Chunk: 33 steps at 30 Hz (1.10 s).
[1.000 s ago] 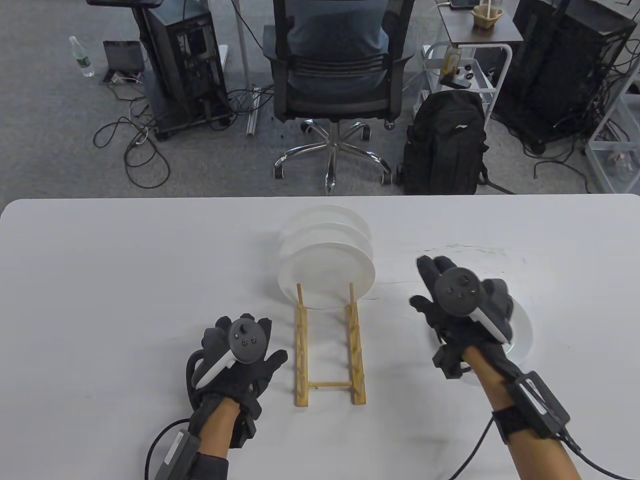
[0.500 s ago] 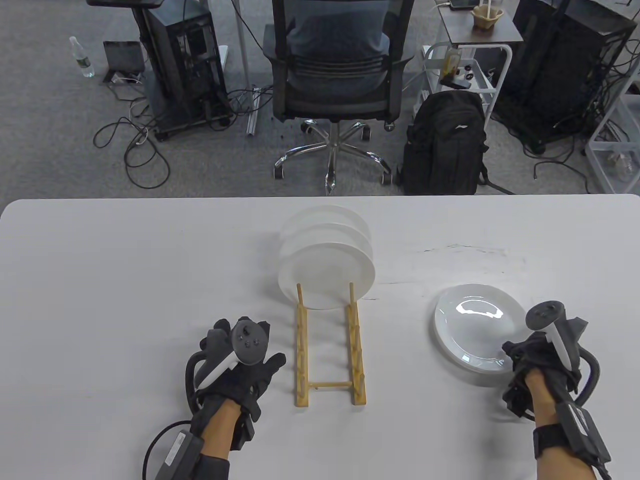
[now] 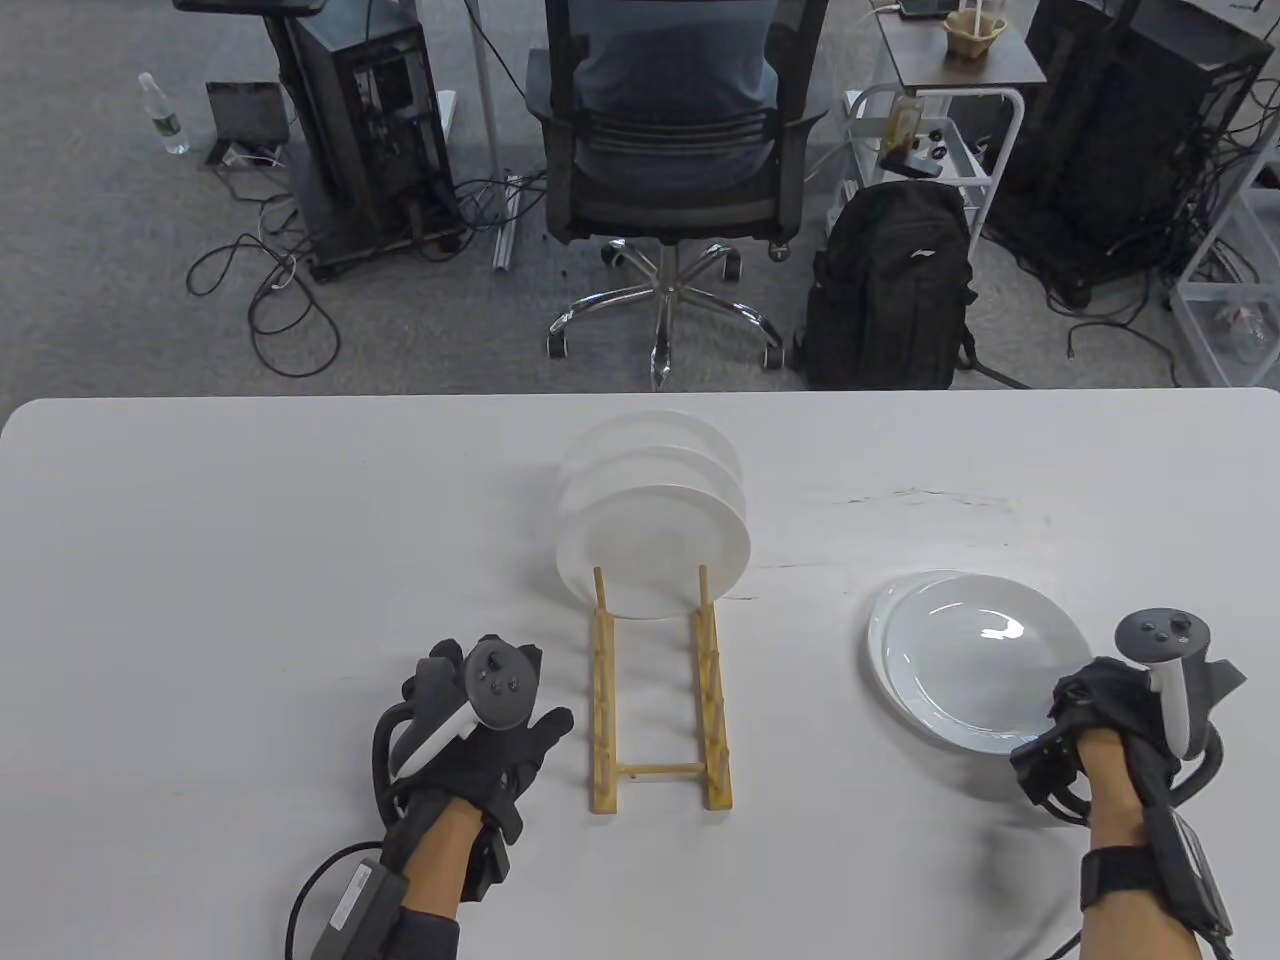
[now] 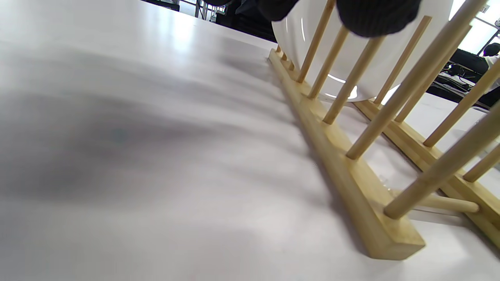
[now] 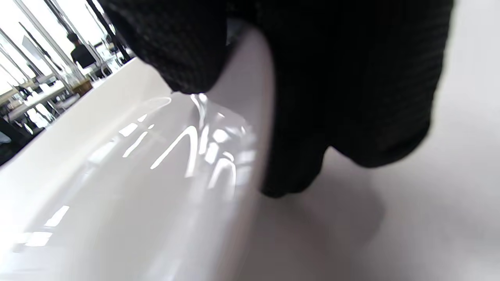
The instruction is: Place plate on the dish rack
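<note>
A wooden dish rack [image 3: 655, 700] stands mid-table with three white plates [image 3: 655, 550] upright in its far slots. To its right lies a small stack of white plates. My right hand [image 3: 1078, 702] grips the near right rim of the top plate [image 3: 985, 655], which sits shifted right over the lower plate [image 3: 878, 640]. In the right wrist view my fingers [image 5: 332, 97] wrap over the glossy plate [image 5: 117, 175] rim. My left hand [image 3: 490, 720] rests open on the table just left of the rack. The left wrist view shows the rack [image 4: 343, 156] and a racked plate [image 4: 371, 58].
The white table [image 3: 250, 560] holds only the rack and plates. The rack's near slots [image 3: 660, 730] hold nothing. Beyond the far edge stand an office chair [image 3: 665, 150], a black backpack [image 3: 890, 290] and computer towers on the floor.
My right hand has drawn back from above the stack to its near right edge and taken hold of the top plate, which has slid right off the lower one. My left hand stays put.
</note>
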Available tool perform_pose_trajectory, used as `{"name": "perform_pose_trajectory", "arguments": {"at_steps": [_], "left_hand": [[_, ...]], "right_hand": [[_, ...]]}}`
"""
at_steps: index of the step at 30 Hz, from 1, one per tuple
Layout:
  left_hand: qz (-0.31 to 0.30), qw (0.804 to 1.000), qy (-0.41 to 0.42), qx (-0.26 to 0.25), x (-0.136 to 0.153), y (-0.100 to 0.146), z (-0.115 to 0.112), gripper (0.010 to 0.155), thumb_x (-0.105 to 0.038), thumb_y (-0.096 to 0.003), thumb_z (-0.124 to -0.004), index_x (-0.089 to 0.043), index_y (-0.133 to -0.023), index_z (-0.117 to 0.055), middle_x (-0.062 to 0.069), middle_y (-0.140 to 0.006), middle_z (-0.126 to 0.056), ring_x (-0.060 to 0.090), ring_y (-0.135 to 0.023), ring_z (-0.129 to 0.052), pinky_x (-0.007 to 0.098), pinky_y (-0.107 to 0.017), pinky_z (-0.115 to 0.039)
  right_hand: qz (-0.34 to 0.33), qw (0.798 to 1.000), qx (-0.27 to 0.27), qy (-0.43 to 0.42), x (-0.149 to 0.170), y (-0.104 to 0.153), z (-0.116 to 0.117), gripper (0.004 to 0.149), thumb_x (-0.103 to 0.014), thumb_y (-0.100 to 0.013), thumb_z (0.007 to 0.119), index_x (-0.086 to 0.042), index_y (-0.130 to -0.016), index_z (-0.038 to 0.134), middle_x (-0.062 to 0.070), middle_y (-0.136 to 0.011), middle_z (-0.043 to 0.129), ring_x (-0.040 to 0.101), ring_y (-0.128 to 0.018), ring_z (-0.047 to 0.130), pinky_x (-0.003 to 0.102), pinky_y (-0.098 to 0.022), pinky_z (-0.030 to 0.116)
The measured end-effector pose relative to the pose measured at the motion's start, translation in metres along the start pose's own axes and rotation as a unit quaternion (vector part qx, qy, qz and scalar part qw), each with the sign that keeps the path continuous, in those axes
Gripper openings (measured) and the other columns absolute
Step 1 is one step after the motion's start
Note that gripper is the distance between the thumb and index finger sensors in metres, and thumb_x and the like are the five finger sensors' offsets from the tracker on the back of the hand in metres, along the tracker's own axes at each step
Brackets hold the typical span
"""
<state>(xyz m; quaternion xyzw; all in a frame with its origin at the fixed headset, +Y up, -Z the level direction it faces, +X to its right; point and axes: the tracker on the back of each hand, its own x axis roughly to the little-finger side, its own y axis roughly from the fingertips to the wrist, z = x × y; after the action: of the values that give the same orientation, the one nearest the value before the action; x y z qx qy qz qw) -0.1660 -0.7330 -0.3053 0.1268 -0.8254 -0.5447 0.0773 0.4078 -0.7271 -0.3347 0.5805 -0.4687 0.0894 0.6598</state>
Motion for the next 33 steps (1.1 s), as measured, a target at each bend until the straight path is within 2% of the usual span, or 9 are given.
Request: {"name": "perform_pose_trajectory", "arguments": {"at_steps": [3, 5, 10, 13, 16, 20, 26, 29, 33], "left_hand": [[-0.001, 1.000, 0.002, 0.000, 0.000, 0.000, 0.000, 0.079, -0.056, -0.0536, -0.062, -0.021, -0.118, -0.030, 0.014, -0.122, -0.016, 0.059, -0.103, 0.000, 0.077, -0.067, -0.013], [-0.002, 1.000, 0.003, 0.001, 0.000, 0.000, 0.000, 0.080, -0.056, -0.0536, -0.062, -0.021, -0.118, -0.030, 0.014, -0.122, -0.016, 0.059, -0.103, 0.000, 0.077, -0.068, -0.013], [-0.002, 1.000, 0.006, 0.001, 0.000, 0.000, 0.001, 0.080, -0.056, -0.0536, -0.062, -0.021, -0.118, -0.030, 0.014, -0.122, -0.016, 0.059, -0.103, 0.000, 0.077, -0.068, -0.013], [-0.003, 1.000, 0.008, 0.001, 0.000, 0.000, 0.001, 0.080, -0.056, -0.0536, -0.062, -0.021, -0.118, -0.030, 0.014, -0.122, -0.016, 0.060, -0.103, 0.000, 0.077, -0.068, -0.013], [-0.005, 1.000, 0.011, -0.001, 0.001, 0.000, 0.002, 0.080, -0.056, -0.0537, -0.062, -0.021, -0.118, -0.029, 0.014, -0.122, -0.016, 0.059, -0.103, 0.000, 0.077, -0.068, -0.013], [-0.008, 1.000, 0.012, -0.005, 0.001, 0.000, 0.003, 0.080, -0.056, -0.0536, -0.062, -0.021, -0.118, -0.030, 0.014, -0.122, -0.016, 0.059, -0.103, 0.000, 0.077, -0.068, -0.013], [-0.005, 1.000, 0.011, -0.003, 0.002, 0.001, 0.003, 0.080, -0.056, -0.0535, -0.062, -0.021, -0.118, -0.030, 0.014, -0.122, -0.016, 0.060, -0.103, -0.001, 0.077, -0.068, -0.013], [-0.005, 1.000, 0.011, -0.001, 0.002, 0.001, 0.003, 0.080, -0.056, -0.0536, -0.062, -0.021, -0.118, -0.030, 0.014, -0.122, -0.016, 0.060, -0.103, -0.001, 0.077, -0.068, -0.013], [-0.007, 1.000, 0.013, 0.001, 0.002, 0.001, 0.004, 0.080, -0.056, -0.0536, -0.062, -0.021, -0.118, -0.030, 0.018, -0.122, -0.016, 0.060, -0.103, -0.001, 0.077, -0.067, -0.013]], "right_hand": [[-0.033, 0.997, -0.019, -0.070, -0.006, 0.008, -0.016, 0.049, -0.018, -0.047, 0.074, 0.003, -0.090, 0.062, 0.017, -0.076, 0.092, 0.030, -0.044, 0.108, 0.042, -0.032, 0.094], [-0.064, 0.989, -0.038, -0.131, -0.011, 0.016, -0.026, 0.051, -0.019, -0.047, 0.074, 0.002, -0.092, 0.058, 0.018, -0.080, 0.087, 0.035, -0.048, 0.105, 0.046, -0.035, 0.091], [-0.152, 0.959, -0.097, -0.220, -0.025, 0.034, -0.036, 0.068, -0.016, -0.048, 0.075, 0.003, -0.101, 0.036, 0.020, -0.090, 0.069, 0.040, -0.066, 0.093, 0.055, -0.049, 0.081], [-0.179, 0.938, -0.094, -0.281, -0.034, 0.043, -0.041, 0.060, -0.014, -0.048, 0.073, -0.003, -0.101, 0.049, 0.019, -0.090, 0.067, 0.041, -0.067, 0.092, 0.056, -0.049, 0.083], [-0.180, 0.921, -0.050, -0.341, -0.048, 0.059, -0.047, 0.052, -0.014, -0.047, 0.073, -0.004, -0.097, 0.065, 0.019, -0.086, 0.077, 0.041, -0.060, 0.099, 0.053, -0.042, 0.089], [-0.242, 0.905, -0.020, -0.350, -0.082, 0.085, -0.053, 0.048, -0.015, -0.046, 0.074, -0.010, -0.094, 0.074, 0.016, -0.086, 0.082, 0.043, -0.062, 0.100, 0.054, -0.041, 0.089], [-0.366, 0.887, 0.037, -0.279, -0.149, 0.143, -0.061, 0.046, -0.016, -0.046, 0.075, -0.016, -0.092, 0.078, 0.013, -0.087, 0.084, 0.042, -0.065, 0.098, 0.056, -0.044, 0.086], [-0.435, 0.875, 0.050, -0.208, -0.186, 0.178, -0.051, 0.045, -0.016, -0.046, 0.076, -0.017, -0.091, 0.080, 0.011, -0.088, 0.084, 0.043, -0.068, 0.097, 0.058, -0.047, 0.084], [-0.497, 0.855, 0.057, -0.137, -0.223, 0.212, -0.023, 0.045, -0.015, -0.045, 0.077, -0.019, -0.089, 0.082, 0.010, -0.088, 0.085, 0.043, -0.069, 0.096, 0.059, -0.049, 0.082]]}}
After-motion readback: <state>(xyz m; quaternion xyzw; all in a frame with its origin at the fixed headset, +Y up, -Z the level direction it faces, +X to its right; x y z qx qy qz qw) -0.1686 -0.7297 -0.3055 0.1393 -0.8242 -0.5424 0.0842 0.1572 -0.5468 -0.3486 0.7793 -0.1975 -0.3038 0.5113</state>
